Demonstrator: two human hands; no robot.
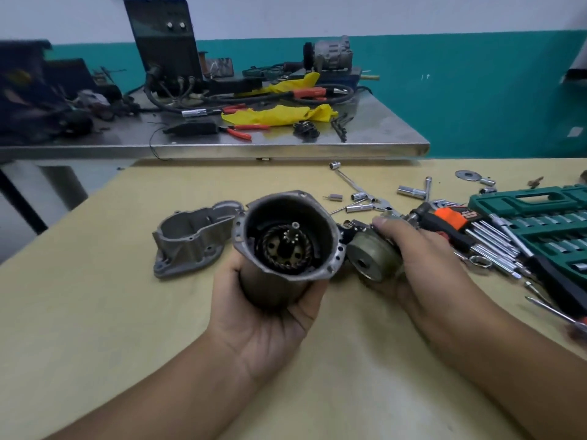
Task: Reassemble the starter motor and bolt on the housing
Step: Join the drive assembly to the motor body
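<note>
Loose housing (190,241) sits on the bench (95,312) at left. Left hand (263,319) cups the motor body (286,242) from below, fingers wrapped round it, open end up. Right hand (422,258) grips the solenoid (371,255) beside it. Socket set (540,217) far right.

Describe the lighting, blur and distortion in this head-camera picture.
Head view: soft, even light with faint shadows; the motor body in the left hand and the solenoid in the right hand are sharp; the far steel bench is softer and bows from wide-angle distortion, blurriest at far left.
</note>
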